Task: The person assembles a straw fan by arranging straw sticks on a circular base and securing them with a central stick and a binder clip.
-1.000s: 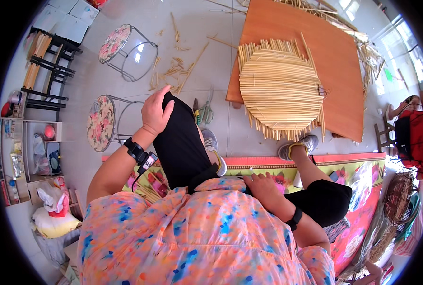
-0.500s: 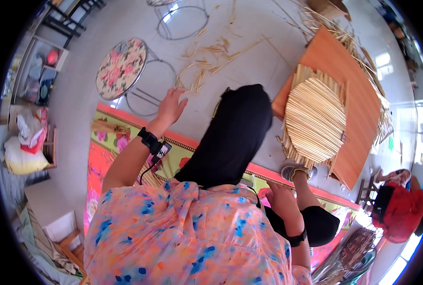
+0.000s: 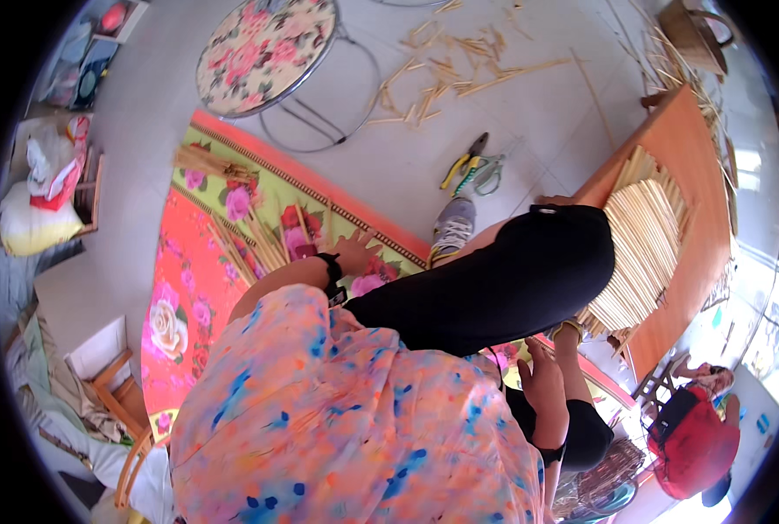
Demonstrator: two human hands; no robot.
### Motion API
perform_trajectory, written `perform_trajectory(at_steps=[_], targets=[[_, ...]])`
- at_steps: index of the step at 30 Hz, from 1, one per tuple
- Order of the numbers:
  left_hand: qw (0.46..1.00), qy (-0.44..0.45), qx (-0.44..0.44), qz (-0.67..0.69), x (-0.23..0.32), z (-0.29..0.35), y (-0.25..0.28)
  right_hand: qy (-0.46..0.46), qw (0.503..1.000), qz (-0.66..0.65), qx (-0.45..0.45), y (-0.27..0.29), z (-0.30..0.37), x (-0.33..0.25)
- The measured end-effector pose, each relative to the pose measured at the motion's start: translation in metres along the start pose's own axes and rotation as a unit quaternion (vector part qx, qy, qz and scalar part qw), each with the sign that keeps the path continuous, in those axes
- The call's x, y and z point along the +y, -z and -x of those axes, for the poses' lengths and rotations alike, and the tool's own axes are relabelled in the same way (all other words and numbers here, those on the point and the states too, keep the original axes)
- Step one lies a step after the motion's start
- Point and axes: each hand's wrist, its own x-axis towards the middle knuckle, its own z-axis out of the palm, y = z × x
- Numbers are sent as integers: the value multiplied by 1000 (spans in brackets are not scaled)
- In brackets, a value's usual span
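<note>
My left hand (image 3: 353, 254) is low over the green border of the floral mat (image 3: 169, 327), fingers spread and holding nothing. Beside its wrist lie pale split sticks (image 3: 265, 237) on the mat. At my lower right, my right hand (image 3: 544, 384) hangs by my bent leg, with its fingers stretched out and apart. Past my black-clad knee, a rounded mat of pale sticks (image 3: 638, 244) rests on an orange-brown board (image 3: 702, 196), partly hidden by the knee. Yellow-and-black pliers (image 3: 464, 161) and green-handled scissors (image 3: 482, 175) lie on the tiled floor beyond my shoe.
A round floral stool (image 3: 265, 51) stands at the far left. Stick offcuts (image 3: 446, 74) litter the floor near it. A basket (image 3: 693, 37) is at the far right. A person in red (image 3: 695, 445) is at the lower right, near a bundle of brown twigs (image 3: 612, 472).
My left hand has come down from near the stool to the mat. My leg has swung right, partly covering the stick mat. The view has shifted, and the pliers and scissors now show.
</note>
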Motion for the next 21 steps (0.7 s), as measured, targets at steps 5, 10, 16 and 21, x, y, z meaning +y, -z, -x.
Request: perform_trajectory(at_steps=[5,10,16,21], targets=[[1000,14,28,1,4,3,-25,-20,998,-4,-58,-11,-5,0],[998,5,60,34,1,1,-26,6,999,2,-51,-20,-12,14],[936,116,211,258,-31,9,-11,8,999,2,-47,-26,-15,20],[928,206,275,143,-104,11,-43,-14,998,-9,-60,-25,-11,10]])
